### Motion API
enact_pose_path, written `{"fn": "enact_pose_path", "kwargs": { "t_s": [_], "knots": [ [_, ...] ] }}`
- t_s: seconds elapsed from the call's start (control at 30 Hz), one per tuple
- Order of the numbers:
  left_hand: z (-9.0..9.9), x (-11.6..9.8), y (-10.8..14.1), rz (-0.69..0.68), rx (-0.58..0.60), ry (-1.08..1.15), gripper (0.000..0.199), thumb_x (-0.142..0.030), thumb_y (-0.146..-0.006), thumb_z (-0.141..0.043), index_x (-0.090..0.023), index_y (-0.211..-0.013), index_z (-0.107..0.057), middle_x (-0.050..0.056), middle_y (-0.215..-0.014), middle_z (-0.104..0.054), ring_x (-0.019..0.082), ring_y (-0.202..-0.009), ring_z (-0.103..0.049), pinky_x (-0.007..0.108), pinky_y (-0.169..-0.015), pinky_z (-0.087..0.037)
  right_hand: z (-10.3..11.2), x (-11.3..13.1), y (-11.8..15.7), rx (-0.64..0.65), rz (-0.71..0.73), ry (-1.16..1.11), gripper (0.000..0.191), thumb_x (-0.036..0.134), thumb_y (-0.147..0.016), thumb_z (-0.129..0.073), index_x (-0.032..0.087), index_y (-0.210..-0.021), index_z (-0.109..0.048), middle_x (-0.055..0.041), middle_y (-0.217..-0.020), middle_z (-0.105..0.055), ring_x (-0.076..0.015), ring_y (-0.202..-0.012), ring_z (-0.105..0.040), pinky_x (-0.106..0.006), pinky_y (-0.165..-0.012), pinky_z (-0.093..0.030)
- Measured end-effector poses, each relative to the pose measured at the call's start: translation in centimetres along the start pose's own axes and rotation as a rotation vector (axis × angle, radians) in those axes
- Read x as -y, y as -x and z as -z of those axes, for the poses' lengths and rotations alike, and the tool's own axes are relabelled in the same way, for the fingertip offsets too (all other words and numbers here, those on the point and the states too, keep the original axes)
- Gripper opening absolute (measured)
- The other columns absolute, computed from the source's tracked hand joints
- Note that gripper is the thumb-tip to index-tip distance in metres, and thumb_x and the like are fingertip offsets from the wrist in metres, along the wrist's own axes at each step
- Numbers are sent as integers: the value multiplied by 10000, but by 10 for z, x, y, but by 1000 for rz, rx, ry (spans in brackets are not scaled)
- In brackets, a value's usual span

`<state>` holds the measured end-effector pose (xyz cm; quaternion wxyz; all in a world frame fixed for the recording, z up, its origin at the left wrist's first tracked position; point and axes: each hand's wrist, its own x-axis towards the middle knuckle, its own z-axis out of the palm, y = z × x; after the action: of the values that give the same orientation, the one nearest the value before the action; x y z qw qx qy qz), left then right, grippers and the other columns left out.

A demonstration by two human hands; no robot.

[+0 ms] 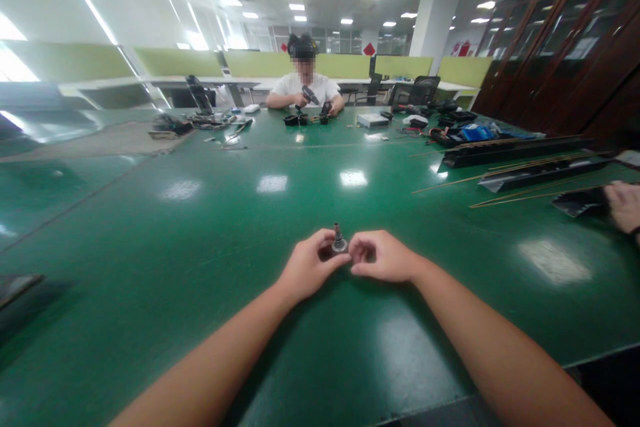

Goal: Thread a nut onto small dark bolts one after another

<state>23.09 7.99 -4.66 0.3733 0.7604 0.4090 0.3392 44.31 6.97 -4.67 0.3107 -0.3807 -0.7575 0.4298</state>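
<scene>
A small metal shaft with a round stepped flange (339, 245) stands upright, its narrow stem pointing up, just above the green tabletop or on it; I cannot tell which. My left hand (311, 265) is closed around its left and near sides, thumb in front and fingers behind. Close by on the right, my right hand (383, 256) has its fingers loosely curled, with a gap between thumb and fingers and nothing visible in it. Its fingertips come near the flange and my left thumb; whether they touch is hard to tell.
Across the green table (225, 213) a person (305, 83) holds a power drill (310, 95). Long dark metal channels (515, 150) with thin rods lie at right, near another person's hand (625, 205). Tools and parts (215, 120) lie along the far side.
</scene>
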Motion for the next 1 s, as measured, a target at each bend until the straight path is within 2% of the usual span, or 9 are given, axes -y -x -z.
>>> {"fn": "enact_pose_path", "kwargs": {
  "t_s": [0.13,0.33,0.5,0.63,0.8,1.0],
  "knots": [
    [0,-2,-1,4,-47,-2,307,-352,-803,-734,-192,-1043,-628,16,-942,-714,178,-834,-673,311,-823,-543,0,0,-1,-89,14,90,95,254,-803,-684,159,-803,-678,-6,-732,-666,-121,-647,-574,-233,-644,-452],
    [1,3,-1,-51,-172,-31,276,-296,-796,-737,-194,-1029,-628,13,-951,-695,162,-839,-661,296,-810,-541,0,-2,-3,-110,-30,123,234,291,-906,-563,159,-757,-686,4,-649,-654,-113,-592,-571,-223,-593,-417],
    [6,5,-1,-194,-278,-229,232,-190,-773,-743,-204,-982,-642,8,-967,-657,158,-875,-623,295,-812,-505,-1,-3,-3,-135,-11,177,84,219,-830,-640,166,-814,-702,-4,-719,-686,-125,-642,-600,-226,-621,-438],
    [8,4,-1,-277,-273,-304,224,-156,-773,-735,-199,-971,-639,13,-957,-642,160,-883,-595,296,-808,-487,-1,-2,-2,-170,8,169,69,187,-788,-668,164,-853,-671,-4,-742,-678,-126,-651,-602,-229,-635,-456],
    [6,4,0,-296,-240,-314,246,-131,-765,-738,-205,-981,-646,19,-972,-641,167,-919,-587,297,-819,-480,-1,-2,-1,-179,40,163,282,188,-766,-697,191,-1045,-652,-4,-835,-696,-130,-684,-617,-237,-654,-475],
    [5,3,1,-316,-179,-282,214,-150,-803,-710,-212,-1001,-658,27,-986,-639,162,-930,-594,290,-832,-484,-2,0,-2,-180,66,208,298,213,-770,-711,202,-1064,-661,-11,-879,-707,-147,-730,-637,-256,-688,-488]
  ]
}}
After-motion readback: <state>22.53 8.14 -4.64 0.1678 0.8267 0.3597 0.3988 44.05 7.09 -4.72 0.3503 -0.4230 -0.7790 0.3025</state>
